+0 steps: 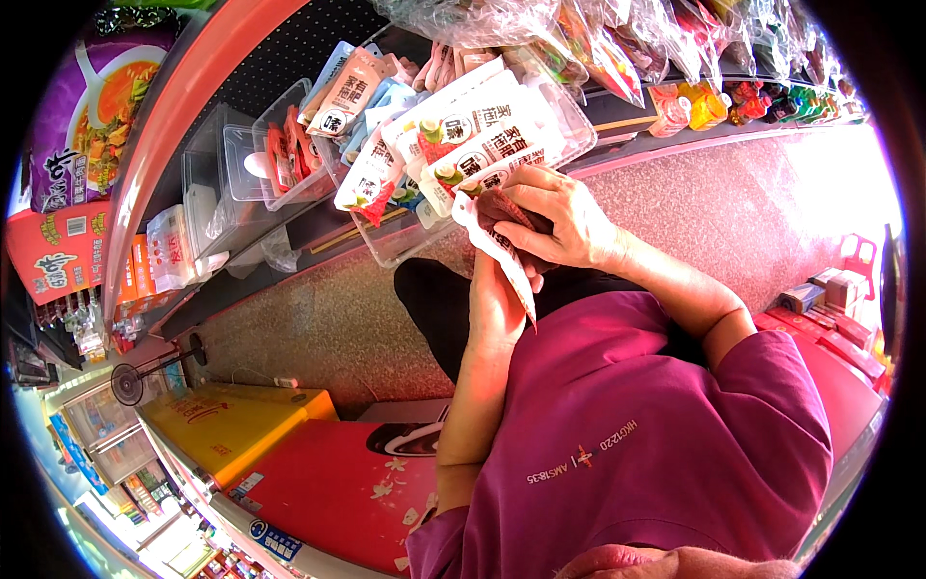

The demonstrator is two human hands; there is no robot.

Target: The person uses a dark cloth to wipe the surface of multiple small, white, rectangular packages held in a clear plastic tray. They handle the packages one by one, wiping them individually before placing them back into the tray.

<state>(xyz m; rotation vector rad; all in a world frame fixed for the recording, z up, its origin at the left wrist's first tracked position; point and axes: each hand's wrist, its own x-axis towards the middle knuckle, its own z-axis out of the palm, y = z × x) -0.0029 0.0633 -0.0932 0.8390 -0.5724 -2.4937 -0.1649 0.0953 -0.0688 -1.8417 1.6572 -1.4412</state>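
Observation:
In front of my chest, my left hand (496,304) is closed round the lower part of a white snack packet (475,230), which is tilted and seen nearly edge-on. My right hand (571,218) grips a crumpled dark brown cloth (500,208) and presses it against the packet's face. Some of my left fingers are hidden behind the packet and cloth. Just beyond my hands, several similar white packets with red and green pictures (492,145) lie fanned over a clear plastic bin (579,135). The packet's top end comes close to that pile.
Left of the pile, clear bins (217,183) stand on the shelf, one with red packets (291,150). Plastic-wrapped goods (627,34) hang over the far side. A red chest (338,482) and a yellow one (227,425) stand at lower left; stacked boxes (839,309) are at right.

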